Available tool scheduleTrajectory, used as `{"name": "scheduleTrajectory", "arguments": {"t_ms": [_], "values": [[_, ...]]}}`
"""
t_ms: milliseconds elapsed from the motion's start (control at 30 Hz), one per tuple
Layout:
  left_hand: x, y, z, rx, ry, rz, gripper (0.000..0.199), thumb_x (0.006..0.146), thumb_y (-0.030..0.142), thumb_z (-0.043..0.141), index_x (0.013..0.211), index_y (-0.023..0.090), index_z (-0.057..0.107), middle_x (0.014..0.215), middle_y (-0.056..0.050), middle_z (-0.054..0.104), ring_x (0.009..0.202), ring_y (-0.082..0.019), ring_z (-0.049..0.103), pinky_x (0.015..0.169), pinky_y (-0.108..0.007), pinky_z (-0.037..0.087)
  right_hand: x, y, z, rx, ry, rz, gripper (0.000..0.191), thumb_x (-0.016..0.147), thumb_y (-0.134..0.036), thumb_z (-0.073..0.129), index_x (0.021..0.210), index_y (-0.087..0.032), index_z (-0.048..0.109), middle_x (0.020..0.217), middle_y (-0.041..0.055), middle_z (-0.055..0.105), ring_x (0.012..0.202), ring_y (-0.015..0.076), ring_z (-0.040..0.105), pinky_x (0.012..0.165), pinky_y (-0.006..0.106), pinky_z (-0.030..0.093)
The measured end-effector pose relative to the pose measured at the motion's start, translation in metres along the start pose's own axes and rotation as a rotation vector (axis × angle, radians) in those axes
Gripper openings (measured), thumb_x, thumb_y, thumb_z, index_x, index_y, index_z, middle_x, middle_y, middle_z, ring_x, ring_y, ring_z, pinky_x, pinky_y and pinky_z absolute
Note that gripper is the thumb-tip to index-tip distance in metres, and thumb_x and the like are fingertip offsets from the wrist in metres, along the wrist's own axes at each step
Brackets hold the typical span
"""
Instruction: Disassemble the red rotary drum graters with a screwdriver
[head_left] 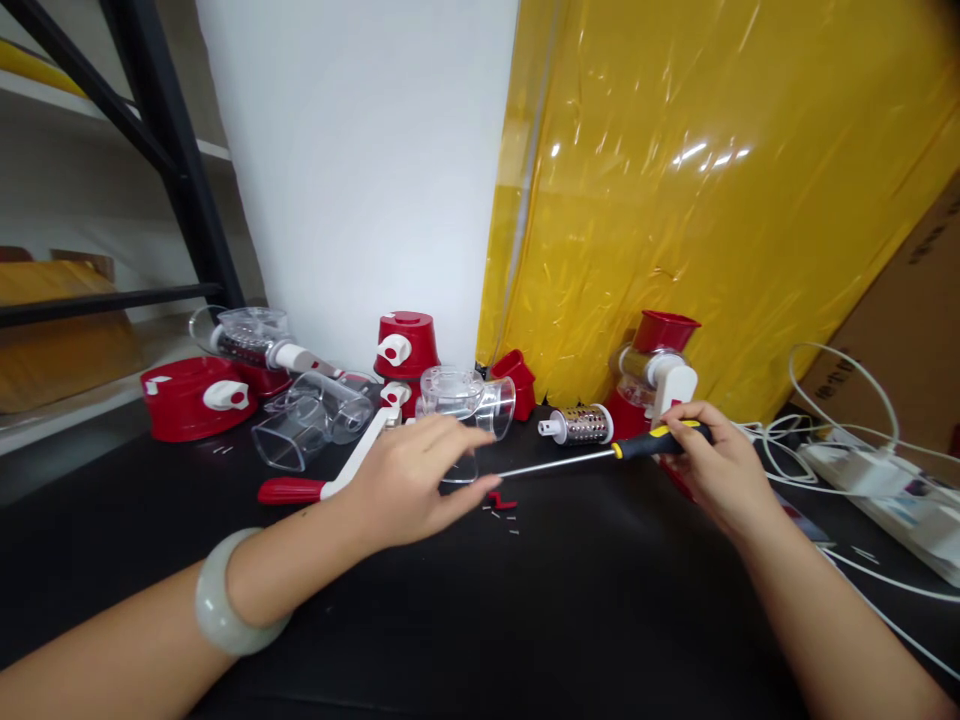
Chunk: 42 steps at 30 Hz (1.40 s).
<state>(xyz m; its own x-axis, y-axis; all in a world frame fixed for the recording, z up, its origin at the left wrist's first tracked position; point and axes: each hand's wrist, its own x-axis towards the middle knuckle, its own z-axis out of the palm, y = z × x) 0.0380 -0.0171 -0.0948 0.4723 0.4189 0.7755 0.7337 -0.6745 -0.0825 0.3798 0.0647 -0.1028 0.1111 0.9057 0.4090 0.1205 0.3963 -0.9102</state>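
My right hand [720, 465] grips a screwdriver [652, 442] by its black and yellow handle, its long metal shaft pointing left. The shaft's tip reaches close to the thumb of my left hand [420, 480]; whether they touch I cannot tell. On the left hand, thumb and forefinger are spread apart with nothing between them. Beneath lie a small red plastic part [501, 500] and several small screws [511, 518]. Behind the left hand stands a clear plastic housing [450, 390], partly hidden. A white crank with a red handle [291, 490] lies beside my left wrist.
A grater drum [585, 425] and a red hopper [516, 378] lie further back. An assembled rotary grater [660, 370] stands right. Red bases [196, 400] and a clear housing [311, 420] sit left. White cables and a power strip [892, 500] run along the right edge.
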Motion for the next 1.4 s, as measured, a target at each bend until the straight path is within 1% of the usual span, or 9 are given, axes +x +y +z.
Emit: {"name": "scheduleTrajectory", "arguments": {"t_ms": [100,333,600,900,1100,1167,1233,1300,1400], "values": [[-0.002,0.007,0.003,-0.04,-0.186,-0.048,0.025,0.091,0.037,0.06,0.108,0.019,0.062,0.093,-0.006,0.07,0.08,-0.018,0.068,0.067,-0.028,0.054,0.0,-0.001,0.001,0.073,0.001,-0.002,0.025,0.076,-0.046,0.073,0.082,-0.025,0.061,0.069,-0.0028,0.054,0.053,0.0116,0.048,0.045,0.023,0.04],[-0.005,-0.001,0.011,0.003,-0.335,-0.132,0.022,0.092,0.039,0.058,0.095,0.02,0.068,0.081,-0.003,0.071,0.07,-0.018,0.068,0.063,-0.029,0.051,0.001,0.0,0.002,0.132,0.005,0.031,0.024,0.073,-0.043,0.076,0.081,-0.025,0.062,0.071,-0.0024,0.053,0.054,0.0108,0.047,0.045,0.022,0.04],[-0.006,0.0,0.015,-0.009,-0.4,-0.134,0.014,0.091,0.026,0.057,0.083,0.02,0.067,0.077,-0.001,0.07,0.067,-0.016,0.066,0.06,-0.027,0.046,-0.001,-0.001,0.002,0.108,-0.005,0.033,0.025,0.073,-0.043,0.076,0.082,-0.024,0.061,0.071,-0.0025,0.053,0.053,0.0105,0.046,0.046,0.022,0.04],[-0.006,0.002,0.016,-0.017,-0.577,-0.115,0.014,0.091,0.025,0.058,0.087,0.021,0.07,0.079,0.0,0.068,0.072,-0.017,0.066,0.061,-0.026,0.045,0.004,0.004,-0.005,-0.021,0.008,0.008,0.022,0.076,-0.04,0.072,0.085,-0.024,0.062,0.074,-0.0014,0.057,0.056,0.0112,0.049,0.046,0.021,0.041],[-0.01,0.001,0.021,0.001,-0.617,-0.085,0.009,0.088,0.024,0.062,0.089,0.023,0.071,0.083,-0.001,0.068,0.079,-0.019,0.066,0.065,-0.029,0.048,0.002,0.002,-0.003,-0.118,0.017,-0.025,0.019,0.077,-0.04,0.07,0.084,-0.023,0.063,0.066,-0.0034,0.055,0.049,0.0097,0.045,0.042,0.02,0.039],[-0.009,0.0,0.02,-0.001,-0.595,-0.078,0.009,0.088,0.025,0.063,0.091,0.022,0.071,0.083,-0.001,0.069,0.079,-0.019,0.067,0.064,-0.029,0.049,0.003,0.003,-0.003,-0.096,0.02,-0.021,0.02,0.076,-0.04,0.07,0.084,-0.023,0.063,0.067,-0.0033,0.056,0.049,0.0098,0.045,0.042,0.02,0.039],[-0.006,-0.003,0.015,-0.011,-0.492,-0.067,0.011,0.09,0.026,0.061,0.093,0.022,0.071,0.084,-0.001,0.069,0.077,-0.018,0.067,0.065,-0.029,0.05,0.004,0.004,-0.004,-0.06,0.024,-0.013,0.022,0.075,-0.041,0.072,0.084,-0.023,0.063,0.07,-0.0025,0.058,0.052,0.0105,0.048,0.043,0.02,0.04],[-0.001,-0.009,0.005,-0.02,-0.248,-0.044,0.013,0.091,0.024,0.059,0.098,0.022,0.069,0.087,-0.002,0.07,0.08,-0.017,0.066,0.071,-0.029,0.052,0.005,0.006,-0.005,-0.012,0.035,-0.014,0.023,0.073,-0.041,0.074,0.084,-0.023,0.064,0.072,-0.0019,0.059,0.055,0.0113,0.05,0.045,0.02,0.042],[0.009,-0.026,-0.012,0.067,0.25,-0.051,0.024,0.083,0.02,0.066,0.107,0.02,0.063,0.098,-0.006,0.067,0.094,-0.021,0.064,0.085,-0.037,0.052,0.006,0.006,-0.005,0.071,0.078,-0.036,0.025,0.07,-0.04,0.077,0.083,-0.022,0.064,0.073,-0.0014,0.06,0.057,0.0117,0.051,0.047,0.021,0.044]]}}
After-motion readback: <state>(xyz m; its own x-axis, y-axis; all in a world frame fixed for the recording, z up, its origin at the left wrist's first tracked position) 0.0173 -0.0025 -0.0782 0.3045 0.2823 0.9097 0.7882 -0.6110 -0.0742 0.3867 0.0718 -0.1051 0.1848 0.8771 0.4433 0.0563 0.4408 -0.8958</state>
